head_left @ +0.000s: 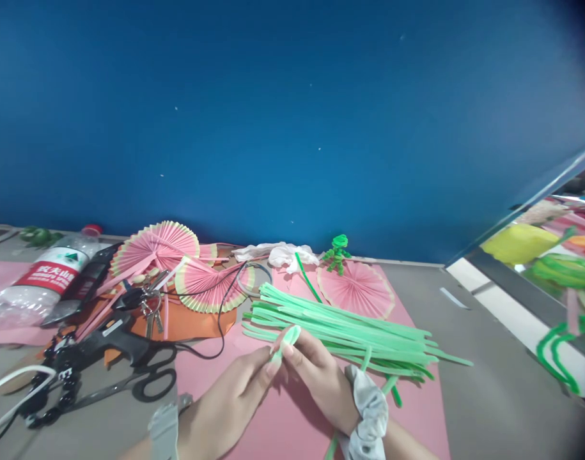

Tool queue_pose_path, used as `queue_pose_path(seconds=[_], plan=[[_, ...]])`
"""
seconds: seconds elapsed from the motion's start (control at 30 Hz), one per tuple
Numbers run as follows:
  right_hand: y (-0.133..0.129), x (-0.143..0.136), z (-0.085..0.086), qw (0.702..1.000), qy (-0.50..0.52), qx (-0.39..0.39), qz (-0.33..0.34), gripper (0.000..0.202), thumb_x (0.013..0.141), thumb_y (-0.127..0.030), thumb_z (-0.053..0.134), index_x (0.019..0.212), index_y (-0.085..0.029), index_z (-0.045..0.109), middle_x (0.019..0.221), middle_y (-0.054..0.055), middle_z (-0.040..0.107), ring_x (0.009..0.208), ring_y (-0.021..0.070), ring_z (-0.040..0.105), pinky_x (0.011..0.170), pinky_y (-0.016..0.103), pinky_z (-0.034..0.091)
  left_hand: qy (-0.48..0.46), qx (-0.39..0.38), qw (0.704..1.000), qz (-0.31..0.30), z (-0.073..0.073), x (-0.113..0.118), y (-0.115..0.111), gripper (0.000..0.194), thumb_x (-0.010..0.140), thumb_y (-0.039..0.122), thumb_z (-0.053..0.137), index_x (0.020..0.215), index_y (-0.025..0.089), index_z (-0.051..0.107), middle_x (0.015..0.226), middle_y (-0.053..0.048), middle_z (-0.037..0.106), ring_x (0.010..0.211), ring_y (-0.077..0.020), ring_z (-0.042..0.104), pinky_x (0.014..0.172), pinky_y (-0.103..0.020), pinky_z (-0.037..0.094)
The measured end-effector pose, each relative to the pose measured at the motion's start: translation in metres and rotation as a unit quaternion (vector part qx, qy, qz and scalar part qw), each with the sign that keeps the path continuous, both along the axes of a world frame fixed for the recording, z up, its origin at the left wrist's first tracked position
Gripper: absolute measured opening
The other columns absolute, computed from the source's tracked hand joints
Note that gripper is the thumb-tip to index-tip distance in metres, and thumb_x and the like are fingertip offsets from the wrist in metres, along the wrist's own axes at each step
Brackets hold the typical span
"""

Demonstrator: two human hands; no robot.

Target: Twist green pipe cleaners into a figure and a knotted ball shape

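Above the pink paper (210,374), my left hand (237,393) and my right hand (321,380) meet, both closed. Between their thumbs and fingers they pinch a light green pipe cleaner (292,335), bent into a small loop at its top. The lower part of it is covered by my fingers. Just beyond my right hand lies a thick bundle of light green pipe cleaners (340,326), spread sideways on the paper. Green strands also show beside the scrunchie (369,412) on my right wrist; whether they join the held piece I cannot tell.
On the left are black scissors (151,377), a black glue gun (124,338), keys (152,305), a beaded strap (64,383) and a plastic bottle (52,275). Pink folded fans (158,246) and a small green pipe-cleaner figure (339,252) stand near the blue partition (292,128).
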State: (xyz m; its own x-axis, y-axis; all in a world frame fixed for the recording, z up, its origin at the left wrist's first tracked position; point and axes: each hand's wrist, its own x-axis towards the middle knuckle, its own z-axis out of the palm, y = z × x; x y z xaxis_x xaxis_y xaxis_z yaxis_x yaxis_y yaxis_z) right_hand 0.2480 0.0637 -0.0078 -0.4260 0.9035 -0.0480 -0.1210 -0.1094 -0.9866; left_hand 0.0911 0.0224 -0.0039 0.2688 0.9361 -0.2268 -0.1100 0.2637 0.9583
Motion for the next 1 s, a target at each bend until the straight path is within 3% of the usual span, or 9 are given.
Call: queue_pose_path(seconds=[0.1, 0.23, 0.37, 0.57, 0.77, 0.83, 0.9, 0.93, 1.0], plan=[[-0.001, -0.001, -0.007, 0.999, 0.034, -0.02, 0.018, 0.024, 0.086, -0.038, 0.051, 0.075, -0.017, 0.051, 0.06, -0.004, 0.043, 0.054, 0.0086, 0.039, 0.054, 0.023, 0.034, 0.037, -0.049, 0.998, -0.01, -0.005, 0.001, -0.001, 0.029, 0.083, 0.047, 0.045, 0.084, 0.021, 0.058, 0.067, 0.0, 0.049, 0.058, -0.0122, 0.043, 0.051, -0.021, 0.035], [-0.004, -0.003, -0.01, 0.991, 0.108, -0.073, 0.016, 0.022, 0.09, -0.035, 0.046, 0.076, -0.018, 0.049, 0.062, -0.005, 0.037, 0.056, 0.0081, 0.037, 0.056, 0.023, 0.034, -0.019, -0.134, 0.988, -0.069, -0.003, 0.005, 0.003, 0.034, 0.085, 0.052, 0.037, 0.086, 0.021, 0.05, 0.063, 0.005, 0.035, 0.049, -0.0075, 0.024, 0.043, -0.019, 0.018], [-0.005, -0.004, -0.009, 0.994, 0.094, -0.052, 0.002, 0.022, 0.09, -0.034, 0.046, 0.077, -0.017, 0.05, 0.062, -0.005, 0.039, 0.056, 0.008, 0.038, 0.057, 0.023, 0.034, -0.073, -0.123, 0.985, -0.1, 0.005, 0.005, 0.008, 0.033, 0.087, 0.05, 0.036, 0.076, 0.02, 0.043, 0.059, 0.007, 0.021, 0.049, -0.0087, 0.012, 0.042, -0.022, 0.008], [-0.004, -0.001, -0.012, 0.996, 0.084, -0.027, 0.013, 0.021, 0.09, -0.033, 0.046, 0.077, -0.017, 0.051, 0.063, -0.004, 0.041, 0.059, 0.0095, 0.043, 0.059, 0.025, 0.037, -0.114, -0.144, 0.975, -0.125, 0.007, 0.0, 0.011, 0.027, 0.091, 0.038, 0.031, 0.071, 0.021, 0.032, 0.059, 0.008, 0.018, 0.047, -0.0078, 0.007, 0.041, -0.021, 0.005], [-0.002, -0.006, -0.002, 0.988, 0.128, -0.081, 0.009, 0.024, 0.091, -0.034, 0.042, 0.111, -0.023, 0.046, 0.079, -0.001, 0.047, 0.064, 0.0113, 0.047, 0.061, 0.028, 0.042, -0.177, -0.135, 0.972, -0.072, 0.0, -0.001, 0.015, 0.03, 0.088, 0.039, 0.04, 0.066, 0.02, 0.032, 0.055, 0.009, 0.019, 0.044, -0.0058, 0.006, 0.038, -0.018, 0.006], [0.001, -0.006, 0.004, 0.995, 0.067, -0.072, -0.015, 0.027, 0.092, -0.035, 0.036, 0.116, -0.024, 0.042, 0.076, -0.002, 0.044, 0.058, 0.0109, 0.044, 0.056, 0.028, 0.043, -0.196, -0.134, 0.97, -0.044, 0.0, -0.001, 0.017, 0.033, 0.087, 0.04, 0.039, 0.062, 0.02, 0.031, 0.053, 0.01, 0.019, 0.044, -0.0055, 0.006, 0.037, -0.017, 0.007], [0.004, -0.003, 0.01, 0.996, -0.08, 0.005, -0.027, 0.023, 0.09, -0.03, 0.039, 0.111, -0.022, 0.046, 0.075, -0.001, 0.045, 0.06, 0.0125, 0.046, 0.059, 0.029, 0.043, -0.2, -0.126, 0.972, -0.021, 0.002, -0.001, 0.019, 0.035, 0.088, 0.041, 0.037, 0.062, 0.019, 0.031, 0.053, 0.01, 0.02, 0.043, -0.0055, 0.007, 0.037, -0.016, 0.008], [0.005, -0.001, 0.012, 0.983, -0.166, 0.072, -0.021, 0.019, 0.088, -0.026, 0.042, 0.106, -0.021, 0.049, 0.078, 0.0, 0.048, 0.066, 0.0144, 0.049, 0.064, 0.031, 0.044, -0.202, -0.12, 0.972, -0.01, 0.002, -0.001, 0.019, 0.034, 0.089, 0.041, 0.037, 0.062, 0.019, 0.033, 0.053, 0.009, 0.021, 0.043, -0.0054, 0.009, 0.037, -0.016, 0.01], [0.005, 0.004, 0.016, 0.919, -0.325, 0.223, 0.001, 0.015, 0.084, -0.016, 0.047, 0.097, -0.02, 0.054, 0.091, 0.004, 0.052, 0.083, 0.0192, 0.051, 0.077, 0.036, 0.042, -0.194, -0.096, 0.976, 0.014, 0.004, 0.0, 0.018, 0.032, 0.09, 0.04, 0.036, 0.066, 0.019, 0.037, 0.054, 0.008, 0.029, 0.042, -0.005, 0.017, 0.037, -0.015, 0.018]])
